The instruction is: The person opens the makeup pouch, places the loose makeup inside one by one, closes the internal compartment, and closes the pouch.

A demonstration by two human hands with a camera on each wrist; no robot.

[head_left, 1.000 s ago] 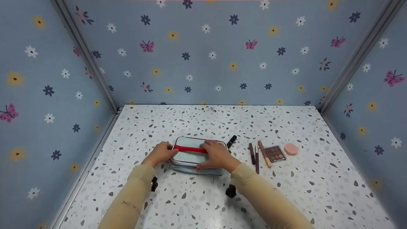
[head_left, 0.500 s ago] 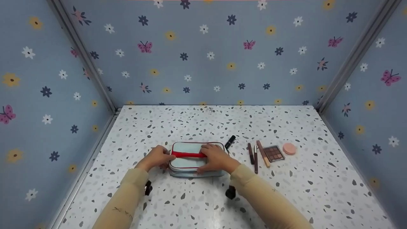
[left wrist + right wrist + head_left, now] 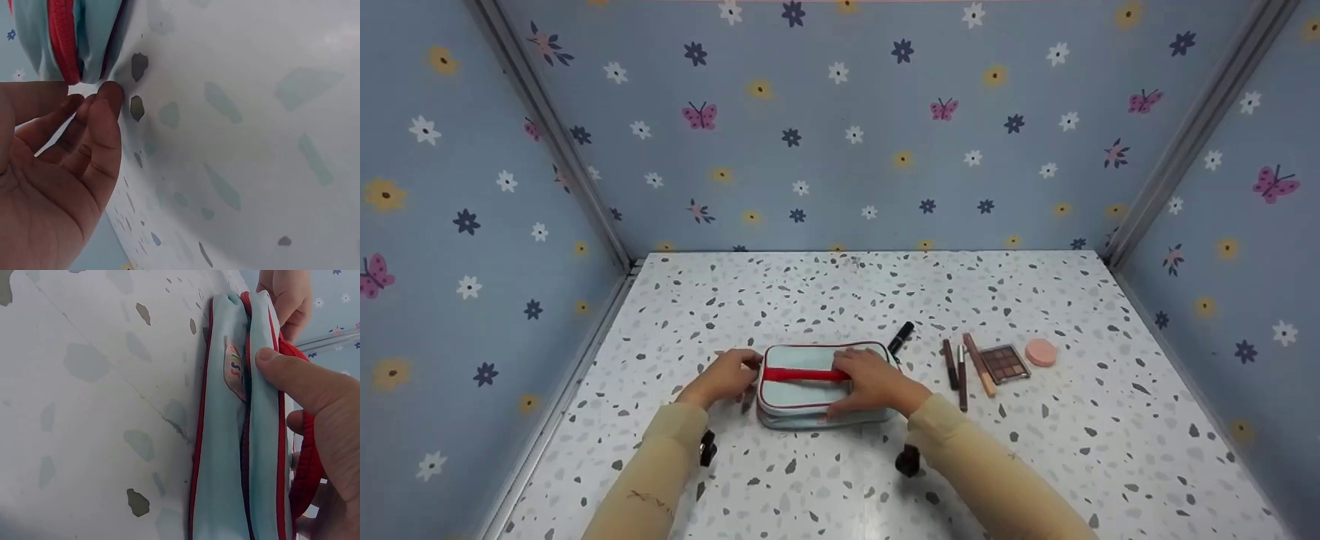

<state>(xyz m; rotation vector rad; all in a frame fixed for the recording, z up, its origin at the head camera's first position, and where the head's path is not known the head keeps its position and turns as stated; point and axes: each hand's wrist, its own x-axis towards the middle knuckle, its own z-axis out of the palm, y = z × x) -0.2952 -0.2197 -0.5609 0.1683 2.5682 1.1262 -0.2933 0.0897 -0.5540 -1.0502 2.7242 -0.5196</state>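
A pale blue cosmetic bag [image 3: 802, 394] with red piping and a red strap handle [image 3: 802, 374] lies on the table. Over its right end my right hand [image 3: 874, 381] grips the lid, thumb on the front edge and fingers across the top by the handle. Beside the left end is my left hand [image 3: 726, 377], fingers loosely bent. Seen from the left wrist, its fingertips [image 3: 111, 93] are right at the bag's corner, below the red zipper [image 3: 63, 39]. A dark gap [image 3: 246, 439] runs along the bag's front in the right wrist view, near a small printed label [image 3: 234, 365].
Right of the bag lie two dark cosmetic pencils [image 3: 962, 379], a longer brown-and-tan stick [image 3: 979, 365], an eyeshadow palette [image 3: 1005, 364] and a round pink compact [image 3: 1041, 352]. A black tube [image 3: 901, 337] sticks out behind the bag. Flower-patterned walls [image 3: 847, 150] enclose the speckled table [image 3: 825, 292].
The bag has shifted toward the person and slightly left. My left thumb has come off the bag's top, and that hand now sits beside the left end. My right hand keeps its grip.
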